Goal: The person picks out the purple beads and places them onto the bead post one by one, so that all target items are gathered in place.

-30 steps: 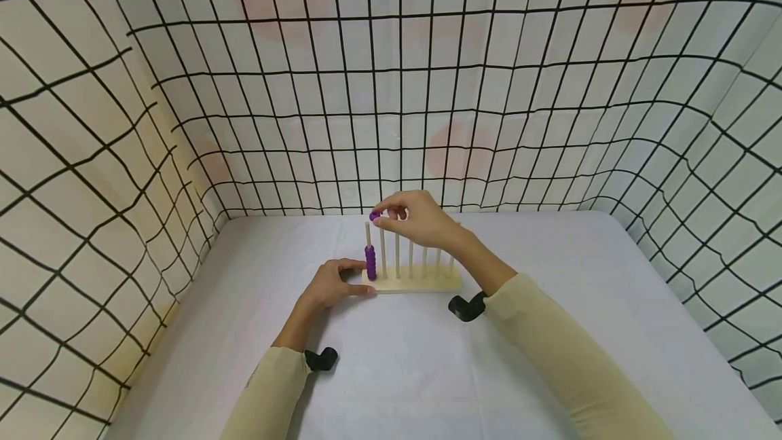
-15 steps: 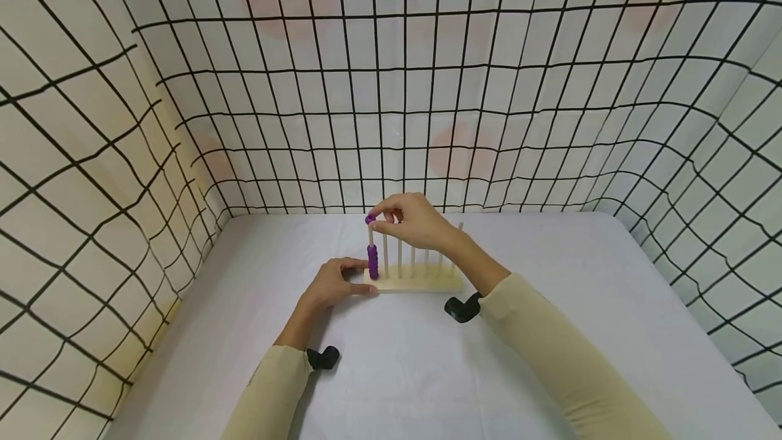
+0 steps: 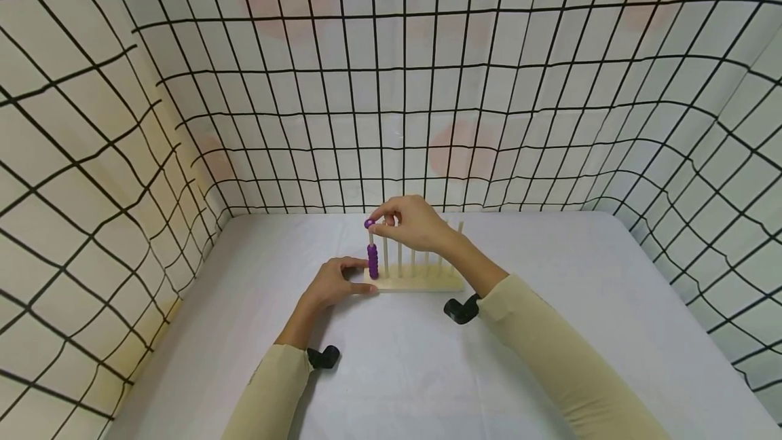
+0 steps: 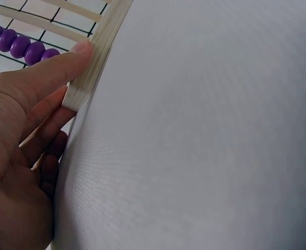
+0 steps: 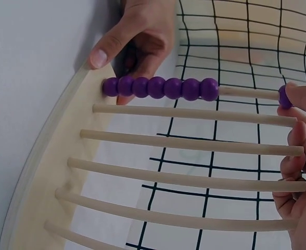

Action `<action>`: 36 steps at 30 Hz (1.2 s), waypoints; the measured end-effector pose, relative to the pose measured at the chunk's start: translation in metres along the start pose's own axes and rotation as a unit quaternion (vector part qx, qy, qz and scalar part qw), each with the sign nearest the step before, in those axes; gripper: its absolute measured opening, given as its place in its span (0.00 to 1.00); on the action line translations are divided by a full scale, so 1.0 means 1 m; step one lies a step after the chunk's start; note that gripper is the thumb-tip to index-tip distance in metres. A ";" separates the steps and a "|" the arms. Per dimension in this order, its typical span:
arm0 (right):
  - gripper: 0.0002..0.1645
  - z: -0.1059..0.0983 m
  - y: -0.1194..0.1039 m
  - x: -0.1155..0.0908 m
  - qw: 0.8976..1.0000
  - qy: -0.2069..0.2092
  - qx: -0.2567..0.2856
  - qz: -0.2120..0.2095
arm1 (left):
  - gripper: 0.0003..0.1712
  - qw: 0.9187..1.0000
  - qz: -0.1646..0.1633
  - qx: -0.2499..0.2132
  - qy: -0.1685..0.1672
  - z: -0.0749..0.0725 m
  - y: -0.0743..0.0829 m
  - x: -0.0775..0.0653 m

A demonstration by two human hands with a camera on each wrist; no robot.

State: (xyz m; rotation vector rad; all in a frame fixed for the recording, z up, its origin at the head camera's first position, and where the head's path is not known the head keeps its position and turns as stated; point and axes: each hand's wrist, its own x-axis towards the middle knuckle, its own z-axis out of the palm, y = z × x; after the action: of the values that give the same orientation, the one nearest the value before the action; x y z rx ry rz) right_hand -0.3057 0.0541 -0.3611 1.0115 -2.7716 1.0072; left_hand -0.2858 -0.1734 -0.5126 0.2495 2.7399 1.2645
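Observation:
A pale wooden base (image 3: 421,283) with a row of upright pegs stands on the white cloth. Several purple beads (image 5: 156,87) are stacked at the bottom of the leftmost peg. My left hand (image 3: 330,284) grips the base's left end, the thumb along its front edge and fingers behind, as the left wrist view shows too. At the top of that same peg, my right hand (image 3: 413,223) pinches a single purple bead (image 5: 284,97) between thumb and forefinger. A bare stretch of peg (image 5: 249,92) shows between this bead and the stack. The other pegs (image 5: 194,148) carry no beads.
A white cloth (image 3: 415,372) covers the table. Black wire grid panels (image 3: 400,114) stand behind and at both sides, with white sheeting beyond. Each wrist wears a black device (image 3: 462,309) at the sleeve cuff.
My right hand has moved left from the second peg with the bead, then slightly down onto the top of the leftmost peg. My left hand keeps its hold on the base.

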 end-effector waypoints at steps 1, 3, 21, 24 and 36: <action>0.15 0.000 0.000 0.000 1.000 0.000 -0.001 0.001 | 0.36 1.000 0.001 -0.001 0.000 0.000 0.000 0.000; 0.15 0.001 0.001 0.000 1.000 -0.001 0.000 0.002 | 0.36 1.000 0.001 -0.001 0.000 0.000 0.000 0.000; 0.15 -0.010 0.004 -0.013 0.997 0.036 0.068 -0.003 | 0.38 1.000 -0.015 -0.006 -0.002 -0.001 -0.005 -0.002; 0.15 -0.018 0.008 -0.019 0.997 0.047 0.066 0.002 | 0.38 1.000 -0.017 -0.007 -0.003 -0.003 -0.005 -0.001; 0.15 -0.052 0.044 -0.061 0.992 0.108 0.052 0.049 | 0.39 1.000 -0.010 0.002 -0.008 -0.014 -0.007 -0.004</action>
State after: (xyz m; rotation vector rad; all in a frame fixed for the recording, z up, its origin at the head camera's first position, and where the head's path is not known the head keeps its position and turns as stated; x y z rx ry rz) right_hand -0.2928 0.1443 -0.3589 0.7322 -2.6380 1.2054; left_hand -0.2846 -0.1888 -0.5089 0.2302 2.7253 1.2472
